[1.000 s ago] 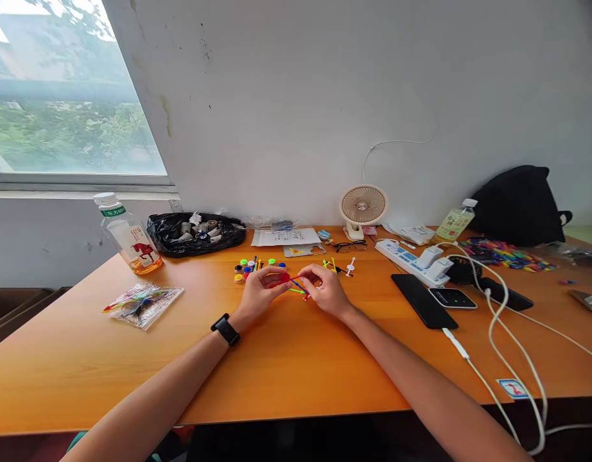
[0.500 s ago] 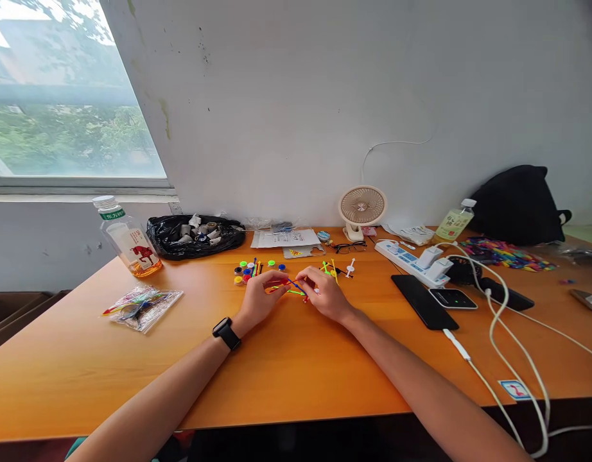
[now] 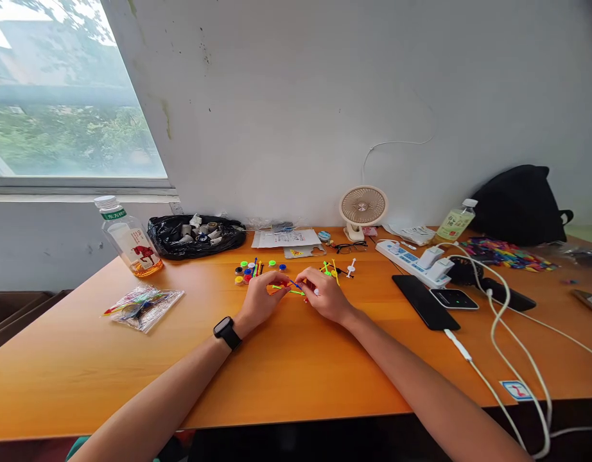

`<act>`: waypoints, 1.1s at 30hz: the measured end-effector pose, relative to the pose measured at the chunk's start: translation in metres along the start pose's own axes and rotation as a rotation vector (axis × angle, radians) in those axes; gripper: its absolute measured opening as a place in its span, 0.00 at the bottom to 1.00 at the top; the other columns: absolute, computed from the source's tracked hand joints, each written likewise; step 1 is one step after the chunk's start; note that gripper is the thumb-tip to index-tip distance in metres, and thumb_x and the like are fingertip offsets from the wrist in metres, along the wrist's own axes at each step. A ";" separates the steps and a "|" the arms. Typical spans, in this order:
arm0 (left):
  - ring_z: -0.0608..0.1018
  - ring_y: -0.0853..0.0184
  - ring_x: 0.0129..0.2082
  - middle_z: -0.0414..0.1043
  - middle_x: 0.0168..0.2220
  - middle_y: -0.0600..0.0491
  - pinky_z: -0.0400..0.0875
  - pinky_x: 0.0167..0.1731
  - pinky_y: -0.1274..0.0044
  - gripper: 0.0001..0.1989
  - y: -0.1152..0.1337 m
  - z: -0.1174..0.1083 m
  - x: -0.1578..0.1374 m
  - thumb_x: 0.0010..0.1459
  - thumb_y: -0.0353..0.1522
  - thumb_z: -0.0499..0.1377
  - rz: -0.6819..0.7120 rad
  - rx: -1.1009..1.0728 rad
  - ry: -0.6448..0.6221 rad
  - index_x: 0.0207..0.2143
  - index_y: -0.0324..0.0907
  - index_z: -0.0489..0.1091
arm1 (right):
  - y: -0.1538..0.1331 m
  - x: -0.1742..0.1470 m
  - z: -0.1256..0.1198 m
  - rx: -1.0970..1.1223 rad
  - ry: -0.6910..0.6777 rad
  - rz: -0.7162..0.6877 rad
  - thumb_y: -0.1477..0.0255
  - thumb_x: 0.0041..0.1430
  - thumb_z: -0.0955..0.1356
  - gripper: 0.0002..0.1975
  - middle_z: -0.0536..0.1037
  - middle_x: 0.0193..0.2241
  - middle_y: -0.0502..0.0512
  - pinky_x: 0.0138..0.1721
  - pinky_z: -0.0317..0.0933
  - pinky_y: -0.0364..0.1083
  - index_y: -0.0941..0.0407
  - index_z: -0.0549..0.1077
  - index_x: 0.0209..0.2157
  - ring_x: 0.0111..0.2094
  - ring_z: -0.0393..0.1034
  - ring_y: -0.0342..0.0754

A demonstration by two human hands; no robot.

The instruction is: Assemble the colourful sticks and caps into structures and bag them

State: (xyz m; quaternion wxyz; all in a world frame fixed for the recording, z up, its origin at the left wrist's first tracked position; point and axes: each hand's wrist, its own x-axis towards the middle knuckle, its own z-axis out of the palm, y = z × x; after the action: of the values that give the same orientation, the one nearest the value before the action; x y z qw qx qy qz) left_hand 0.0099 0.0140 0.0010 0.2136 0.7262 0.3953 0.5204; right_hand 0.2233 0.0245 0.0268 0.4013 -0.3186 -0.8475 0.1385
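Note:
My left hand [image 3: 258, 299], with a black watch [image 3: 223, 327] on its wrist, is closed in a pinch around a small red plastic piece [image 3: 286, 283], mostly hidden by the fingers. Opposite it, my right hand [image 3: 327, 298] pinches a thin blue plastic stick [image 3: 295, 284]. Stick and red piece meet between the fingertips; whether they are joined I cannot tell. Just below them runs a bright green stick [image 3: 296, 292]. Small round plastic pieces [image 3: 239, 280] in several colours stand beyond my left hand. Past my right hand lie yellow sticks [image 3: 335, 272] and a white spoked piece [image 3: 350, 268].
At left are a clear bag of coloured parts [image 3: 142, 308], a tea bottle [image 3: 130, 240] and a black plastic bag [image 3: 161, 240]. Papers [image 3: 281, 239] and a fan [image 3: 363, 206] stand behind. To the right lie a phone [image 3: 424, 301], a power strip [image 3: 406, 259] and loose white cables [image 3: 517, 308].
The blue stick has shifted slightly between my fingertips, and less of it shows. Both hands stay almost in place.

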 end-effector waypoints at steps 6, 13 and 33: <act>0.80 0.66 0.35 0.81 0.36 0.53 0.76 0.39 0.75 0.02 0.004 -0.003 0.003 0.61 0.30 0.66 0.034 0.069 -0.044 0.38 0.43 0.77 | 0.002 -0.001 0.000 -0.001 -0.010 0.010 0.74 0.71 0.65 0.05 0.79 0.37 0.54 0.39 0.64 0.47 0.53 0.74 0.41 0.36 0.72 0.49; 0.82 0.62 0.39 0.82 0.40 0.48 0.77 0.41 0.72 0.12 0.006 -0.002 0.002 0.60 0.34 0.68 -0.002 -0.007 -0.079 0.46 0.43 0.78 | -0.001 0.000 0.000 0.093 0.005 0.026 0.75 0.69 0.64 0.07 0.77 0.37 0.54 0.37 0.64 0.46 0.53 0.74 0.41 0.36 0.71 0.48; 0.82 0.62 0.38 0.82 0.40 0.46 0.78 0.43 0.70 0.21 0.021 -0.008 0.007 0.54 0.43 0.73 -0.396 -0.608 -0.095 0.43 0.38 0.81 | 0.000 0.002 -0.006 0.243 0.152 0.169 0.63 0.74 0.62 0.26 0.72 0.49 0.57 0.43 0.70 0.48 0.47 0.58 0.70 0.40 0.70 0.49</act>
State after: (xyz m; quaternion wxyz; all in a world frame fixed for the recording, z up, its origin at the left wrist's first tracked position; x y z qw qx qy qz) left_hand 0.0111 0.0064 0.0233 0.5344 0.5624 0.3452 0.5282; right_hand 0.2274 0.0255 0.0318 0.4866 -0.3473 -0.7620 0.2489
